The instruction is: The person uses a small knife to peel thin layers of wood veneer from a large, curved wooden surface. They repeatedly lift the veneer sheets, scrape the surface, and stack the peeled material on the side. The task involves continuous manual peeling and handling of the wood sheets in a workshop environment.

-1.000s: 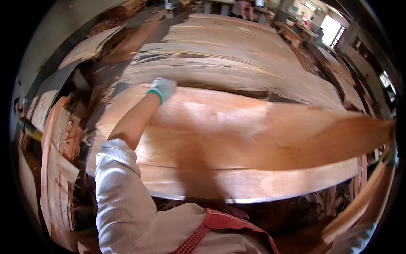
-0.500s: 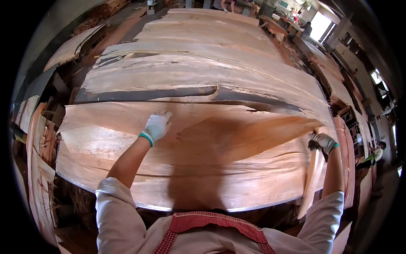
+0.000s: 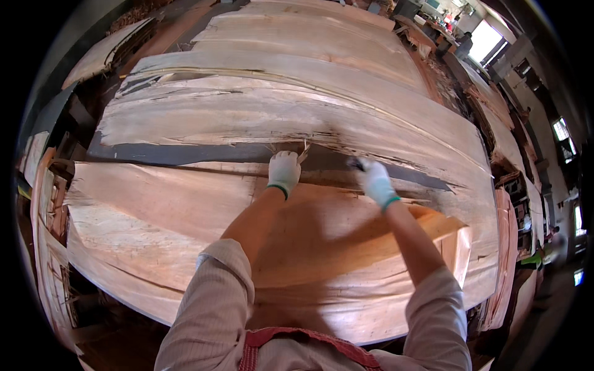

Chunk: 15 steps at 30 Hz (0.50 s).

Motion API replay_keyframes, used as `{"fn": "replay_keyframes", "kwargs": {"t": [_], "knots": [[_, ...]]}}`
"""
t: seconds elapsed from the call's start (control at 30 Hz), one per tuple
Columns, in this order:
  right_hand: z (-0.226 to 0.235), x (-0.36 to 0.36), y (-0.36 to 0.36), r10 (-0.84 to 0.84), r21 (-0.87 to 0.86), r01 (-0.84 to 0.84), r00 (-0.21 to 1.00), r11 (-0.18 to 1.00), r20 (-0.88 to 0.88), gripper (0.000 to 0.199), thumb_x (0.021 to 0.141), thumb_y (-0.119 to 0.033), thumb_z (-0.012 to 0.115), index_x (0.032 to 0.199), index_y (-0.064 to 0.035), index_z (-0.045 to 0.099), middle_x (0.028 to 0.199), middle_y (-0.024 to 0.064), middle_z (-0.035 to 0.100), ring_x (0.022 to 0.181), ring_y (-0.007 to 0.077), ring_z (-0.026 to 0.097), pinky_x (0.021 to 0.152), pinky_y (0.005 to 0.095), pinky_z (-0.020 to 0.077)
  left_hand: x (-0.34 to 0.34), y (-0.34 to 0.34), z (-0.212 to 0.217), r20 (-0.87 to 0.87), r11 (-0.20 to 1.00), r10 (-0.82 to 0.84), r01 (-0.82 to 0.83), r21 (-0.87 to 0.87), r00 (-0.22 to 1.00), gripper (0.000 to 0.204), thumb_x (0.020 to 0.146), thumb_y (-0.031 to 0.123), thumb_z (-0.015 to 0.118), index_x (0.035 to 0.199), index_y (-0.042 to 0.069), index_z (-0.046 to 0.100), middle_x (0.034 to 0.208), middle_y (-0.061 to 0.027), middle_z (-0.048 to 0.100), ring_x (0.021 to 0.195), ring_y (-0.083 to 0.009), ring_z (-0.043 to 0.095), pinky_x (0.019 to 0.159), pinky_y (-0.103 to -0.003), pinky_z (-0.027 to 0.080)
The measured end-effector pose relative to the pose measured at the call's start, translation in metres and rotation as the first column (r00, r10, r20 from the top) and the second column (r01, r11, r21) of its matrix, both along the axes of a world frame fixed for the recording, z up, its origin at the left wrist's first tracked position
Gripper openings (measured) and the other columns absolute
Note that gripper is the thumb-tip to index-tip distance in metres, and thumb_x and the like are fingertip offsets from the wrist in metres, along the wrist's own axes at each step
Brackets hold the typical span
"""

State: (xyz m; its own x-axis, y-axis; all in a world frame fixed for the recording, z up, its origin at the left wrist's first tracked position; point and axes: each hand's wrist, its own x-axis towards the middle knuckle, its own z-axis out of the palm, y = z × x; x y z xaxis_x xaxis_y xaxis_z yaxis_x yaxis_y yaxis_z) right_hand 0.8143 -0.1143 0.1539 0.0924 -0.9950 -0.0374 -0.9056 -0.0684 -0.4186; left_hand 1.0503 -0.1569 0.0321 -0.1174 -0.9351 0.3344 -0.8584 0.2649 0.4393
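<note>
My left hand point(image 3: 284, 170), in a white glove with a green cuff, is closed on a thin curled veneer strip point(image 3: 305, 150) at the edge of a dark grey gap point(image 3: 210, 153). My right hand point(image 3: 375, 182), gloved alike and slightly blurred, grips a small dark tool point(image 3: 355, 163) above the right part of that gap; its exact kind does not show. Below both hands lies a near wood veneer sheet point(image 3: 142, 213), with an orange-brown flap point(image 3: 346, 247) folded at its right. Beyond the gap spreads a far veneer sheet point(image 3: 204, 117) with a ragged, splintered near edge.
A long thin strip point(image 3: 272, 76) runs across the far sheet. More veneer point(image 3: 297, 31) lies farther back. Stacked veneer scraps point(image 3: 46, 210) stand at the left, and a veneer pile point(image 3: 504, 260) at the right. A person point(image 3: 464, 44) is at the far right.
My left hand has moved right and forward and taken hold of the curled strip. My right hand has left the folded veneer at the right and swung inward to the gap, carrying the dark tool.
</note>
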Motion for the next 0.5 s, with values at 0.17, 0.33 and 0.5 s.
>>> {"fn": "replay_keyframes", "kwargs": {"t": [0.17,0.33,0.5], "knots": [[-0.078,0.060,-0.071,0.207,-0.085,-0.213,0.976,0.973,-0.073,0.033,0.080,-0.010,0.057,0.114,-0.0134,0.057,0.124,0.0168,0.049,0.093,0.0368,0.060,0.081,0.0445,0.0499,-0.016,-0.002,-0.030,-0.103,0.994,-0.074,0.064,-0.093,0.992,0.016,0.083,0.009,0.055,0.098,0.004,0.057,0.102,-0.0163,0.058,0.102,-0.0343,0.053,0.091,-0.046,0.041],[-0.095,0.052,-0.101,0.421,-0.045,-0.451,0.860,0.891,-0.287,0.021,0.082,-0.015,0.060,0.101,-0.0088,0.054,0.120,0.0124,0.050,0.089,0.0334,0.062,0.074,0.0458,0.0514,-0.015,-0.010,-0.032,-0.196,0.988,-0.085,0.058,-0.143,0.977,0.018,0.081,0.005,0.054,0.099,0.004,0.054,0.101,-0.0158,0.056,0.103,-0.0351,0.051,0.093,-0.046,0.040],[-0.085,0.043,-0.082,0.520,0.066,-0.522,0.815,0.850,-0.256,0.022,0.083,-0.017,0.059,0.100,-0.0068,0.050,0.108,0.0126,0.054,0.083,0.0359,0.062,0.069,0.0461,0.0505,-0.009,-0.018,-0.042,-0.171,0.999,-0.038,0.033,-0.037,0.985,0.021,0.078,0.004,0.056,0.099,0.007,0.055,0.101,-0.0118,0.057,0.105,-0.0326,0.051,0.097,-0.044,0.039]]}}
